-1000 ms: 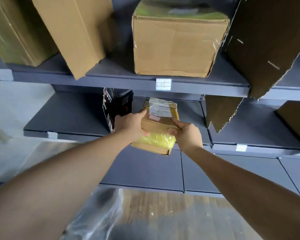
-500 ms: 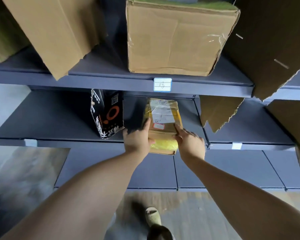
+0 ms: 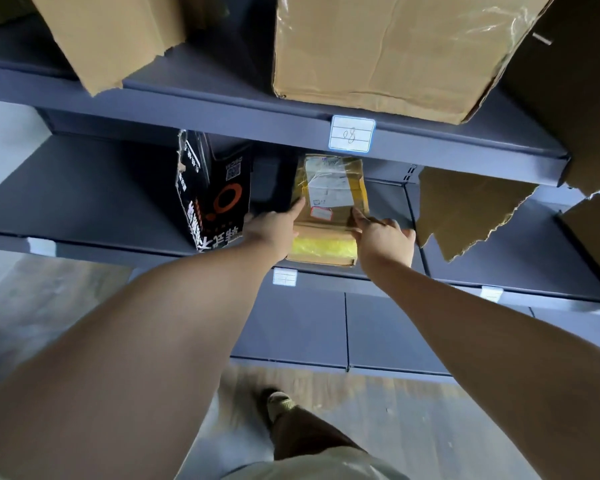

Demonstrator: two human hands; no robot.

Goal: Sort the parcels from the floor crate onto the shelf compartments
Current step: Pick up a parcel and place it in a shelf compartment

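Note:
A small brown parcel [image 3: 329,199], wrapped in clear and yellow tape with a white label on top, lies on the lower grey shelf [image 3: 84,202]. Its near end reaches the shelf's front edge. My left hand [image 3: 272,230] holds its left side, thumb stretched along the top edge. My right hand [image 3: 385,237] holds the right side with the forefinger laid on top. The fingers under and beside the parcel are hidden. The floor crate is out of view.
A black printed box [image 3: 219,195] stands just left of the parcel. A torn cardboard divider [image 3: 465,209] hangs to its right. Above, the shelf tagged 08 [image 3: 351,134] carries a large cardboard box [image 3: 378,53] and a leaning cardboard sheet [image 3: 111,36]. My foot [image 3: 279,403] is on the wooden floor.
Both hands have carried the parcel forward from in front of the shelf edge into the lower compartment beside the black box. I have stepped closer to the shelf.

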